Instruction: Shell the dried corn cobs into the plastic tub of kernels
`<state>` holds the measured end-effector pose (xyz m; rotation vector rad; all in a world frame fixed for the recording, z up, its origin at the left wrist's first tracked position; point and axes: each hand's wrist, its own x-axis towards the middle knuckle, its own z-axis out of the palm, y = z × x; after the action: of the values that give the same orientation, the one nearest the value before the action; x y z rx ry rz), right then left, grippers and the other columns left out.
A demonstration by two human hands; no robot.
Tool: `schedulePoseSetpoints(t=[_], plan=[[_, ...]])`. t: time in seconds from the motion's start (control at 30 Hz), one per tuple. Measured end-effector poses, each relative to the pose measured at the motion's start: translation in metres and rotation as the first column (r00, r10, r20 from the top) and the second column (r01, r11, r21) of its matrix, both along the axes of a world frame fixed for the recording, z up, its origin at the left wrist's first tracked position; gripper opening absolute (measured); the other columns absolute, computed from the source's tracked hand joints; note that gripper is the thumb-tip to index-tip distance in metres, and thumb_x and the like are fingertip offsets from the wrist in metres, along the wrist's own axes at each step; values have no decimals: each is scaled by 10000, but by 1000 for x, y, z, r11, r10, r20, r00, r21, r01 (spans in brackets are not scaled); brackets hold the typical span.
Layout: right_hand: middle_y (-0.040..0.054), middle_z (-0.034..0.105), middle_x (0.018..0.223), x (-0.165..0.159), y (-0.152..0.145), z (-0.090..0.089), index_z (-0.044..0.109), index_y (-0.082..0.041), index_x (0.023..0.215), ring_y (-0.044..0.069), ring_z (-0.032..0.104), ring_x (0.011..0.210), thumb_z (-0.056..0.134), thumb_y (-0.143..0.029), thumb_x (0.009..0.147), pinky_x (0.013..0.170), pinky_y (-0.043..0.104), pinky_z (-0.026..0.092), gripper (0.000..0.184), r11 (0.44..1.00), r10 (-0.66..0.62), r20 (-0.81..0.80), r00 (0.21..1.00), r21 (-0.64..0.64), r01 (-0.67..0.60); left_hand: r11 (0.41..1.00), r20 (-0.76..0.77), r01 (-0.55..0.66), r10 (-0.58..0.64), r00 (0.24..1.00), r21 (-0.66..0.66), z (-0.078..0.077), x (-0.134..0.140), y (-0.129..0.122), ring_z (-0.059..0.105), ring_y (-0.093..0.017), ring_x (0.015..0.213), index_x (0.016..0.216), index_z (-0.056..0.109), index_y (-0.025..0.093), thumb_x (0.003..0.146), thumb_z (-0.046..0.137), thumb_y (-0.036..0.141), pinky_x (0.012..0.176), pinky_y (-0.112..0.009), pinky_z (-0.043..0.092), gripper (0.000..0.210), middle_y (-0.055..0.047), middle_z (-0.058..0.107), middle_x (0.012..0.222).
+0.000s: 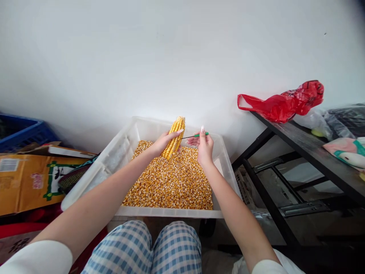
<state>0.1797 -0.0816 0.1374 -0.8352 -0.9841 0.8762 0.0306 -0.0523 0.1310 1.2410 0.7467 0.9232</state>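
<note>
My left hand [164,142] is closed around a yellow corn cob [174,137], held tilted with its top leaning right. Rows of kernels cover most of the cob that shows. Between thumb and fingers, my right hand [203,145] grips a small screwdriver [202,134] with a green handle and a thin dark shaft. The shaft points left, its end at the cob's right side; whether the tip touches kernels is too small to tell. Both hands are above a translucent plastic bin [171,212] holding a wide heap of loose corn kernels [171,182].
Right of the bin stands a dark-topped table [308,139] with black legs, bearing a red plastic bag [285,102] and other bags. At left are a blue crate [25,137] and a yellow-brown cardboard box [28,182]. A white wall [171,57] rises behind the bin.
</note>
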Motion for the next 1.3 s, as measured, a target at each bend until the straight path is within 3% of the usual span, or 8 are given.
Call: schedulePoseSetpoints(t=[0.47,0.67,1.03,1.2,1.3], plan=[[9,648,654,-14,-9,-12,521,-173,807,113,633,587,432,-436,832,597,254,534,278,992,-19,120,993,122,4,998,23,-47,46,999,38,-4,-1,2,607,-178,524,905,504,129,712,569,533,491,-292,503,453,-56,604,637],[6,644,686,-16,-12,-15,546,-180,814,107,631,638,460,-428,816,664,251,526,262,993,-53,234,971,115,26,996,-36,-64,66,997,59,-8,-1,2,597,-174,517,921,506,131,700,567,558,469,-285,492,485,-55,601,646],[-18,612,575,-8,-11,-4,505,-183,761,95,591,485,444,-466,812,532,229,515,294,995,17,173,985,91,-33,990,-66,-44,53,996,133,2,1,-9,591,-166,524,941,497,143,725,566,506,469,-282,493,428,-47,594,686],[-41,555,455,2,-1,-5,499,-184,699,101,579,445,462,-498,790,469,207,494,329,1000,26,122,992,1,-26,975,-156,53,-19,988,217,3,1,-10,588,-146,539,924,548,135,708,610,441,467,-237,474,381,-63,615,743],[-43,529,414,5,2,-7,489,-182,662,103,570,420,475,-529,768,424,192,473,363,997,48,103,994,-62,-42,981,-156,71,-42,987,183,0,4,-10,587,-151,535,928,550,142,709,603,456,459,-244,475,386,-57,610,724]])
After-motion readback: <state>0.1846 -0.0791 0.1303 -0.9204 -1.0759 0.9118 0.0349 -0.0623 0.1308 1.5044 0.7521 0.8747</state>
